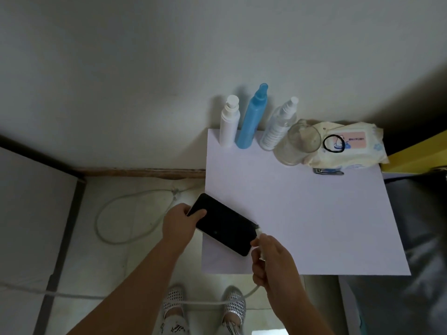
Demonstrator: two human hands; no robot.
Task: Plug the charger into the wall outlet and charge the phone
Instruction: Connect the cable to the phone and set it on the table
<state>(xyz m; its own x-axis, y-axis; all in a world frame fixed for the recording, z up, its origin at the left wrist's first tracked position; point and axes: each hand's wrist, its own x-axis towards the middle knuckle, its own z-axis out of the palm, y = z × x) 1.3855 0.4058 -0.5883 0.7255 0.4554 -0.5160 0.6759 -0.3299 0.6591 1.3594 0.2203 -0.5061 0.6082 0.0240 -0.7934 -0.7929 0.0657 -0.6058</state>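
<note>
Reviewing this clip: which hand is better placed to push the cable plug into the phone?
Right. The right hand already pinches the white cable plug at the phone's near end, while the left hand grips the far end, steadying it.

1. The right hand is covering the white cable end, and motion is blurring the connector at the phone, so whether it is seated cannot be told.
2. The cable is running off the left edge.
3. The print on the wipes pack is reading too small.
4. The shoes are being cut off at the near edge.
</note>
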